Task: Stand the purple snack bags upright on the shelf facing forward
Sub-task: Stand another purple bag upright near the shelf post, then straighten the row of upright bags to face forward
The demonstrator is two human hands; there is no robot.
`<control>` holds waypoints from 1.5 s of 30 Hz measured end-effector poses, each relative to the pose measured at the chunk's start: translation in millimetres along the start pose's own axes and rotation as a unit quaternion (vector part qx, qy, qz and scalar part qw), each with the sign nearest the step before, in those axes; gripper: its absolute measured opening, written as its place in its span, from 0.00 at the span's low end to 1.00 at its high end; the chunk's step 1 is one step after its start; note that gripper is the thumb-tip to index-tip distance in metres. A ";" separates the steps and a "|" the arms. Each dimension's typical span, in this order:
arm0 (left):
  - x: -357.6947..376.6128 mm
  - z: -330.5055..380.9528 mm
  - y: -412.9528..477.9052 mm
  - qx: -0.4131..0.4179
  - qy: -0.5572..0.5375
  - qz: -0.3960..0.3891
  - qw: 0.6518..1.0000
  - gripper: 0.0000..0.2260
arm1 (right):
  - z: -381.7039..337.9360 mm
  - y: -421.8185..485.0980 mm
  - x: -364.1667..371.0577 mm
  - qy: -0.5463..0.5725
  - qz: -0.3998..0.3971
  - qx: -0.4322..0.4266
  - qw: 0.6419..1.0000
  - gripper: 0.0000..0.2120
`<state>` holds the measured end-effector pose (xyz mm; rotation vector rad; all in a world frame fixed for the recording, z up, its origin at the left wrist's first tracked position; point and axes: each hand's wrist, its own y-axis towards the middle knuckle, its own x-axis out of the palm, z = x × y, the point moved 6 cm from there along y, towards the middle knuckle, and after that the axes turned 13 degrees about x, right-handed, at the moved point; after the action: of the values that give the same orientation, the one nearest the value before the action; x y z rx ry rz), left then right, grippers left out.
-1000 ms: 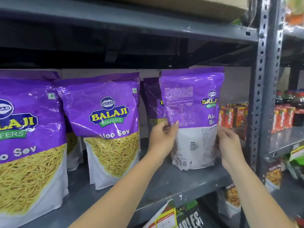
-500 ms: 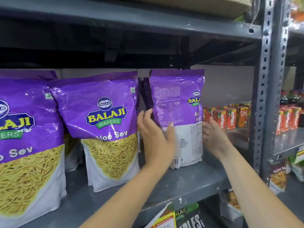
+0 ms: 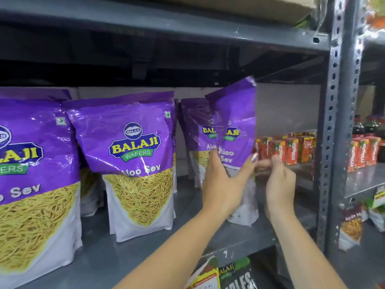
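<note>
Several purple Balaji Aloo Sev bags stand on the grey shelf (image 3: 145, 257). One at the far left (image 3: 31, 174) and one in the middle (image 3: 137, 155) are upright and face forward. My left hand (image 3: 223, 184) grips a third purple snack bag (image 3: 237, 122), which is turned partly edge-on and tilted, its base on the shelf. Its front label shows in part. Just behind it stands another bag (image 3: 195, 126), facing forward. My right hand (image 3: 280, 182) is at the held bag's right edge with curled fingers; whether it grips is unclear.
A perforated grey upright post (image 3: 337, 122) rises just right of my hands. Red juice cartons (image 3: 289, 149) line the shelf behind the post. The upper shelf (image 3: 166, 24) hangs low overhead. Snack packets (image 3: 352, 226) and a dark bag (image 3: 235, 274) sit on lower levels.
The held bag showed its back; it has now swung round so the front label is partly visible. My left hand moved across its front and my right hand slid off its side.
</note>
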<state>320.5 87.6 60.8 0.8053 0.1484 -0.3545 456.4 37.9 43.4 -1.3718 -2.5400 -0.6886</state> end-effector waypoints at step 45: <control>-193.1 20.9 -66.7 0.173 0.205 0.289 0.919 0.27 | -23.3 -48.7 89.2 -0.087 -0.246 -0.050 0.964 0.18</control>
<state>116.3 78.8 80.7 1.2235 0.2347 0.3658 364.6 70.5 80.7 -0.8522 -3.0636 -0.8132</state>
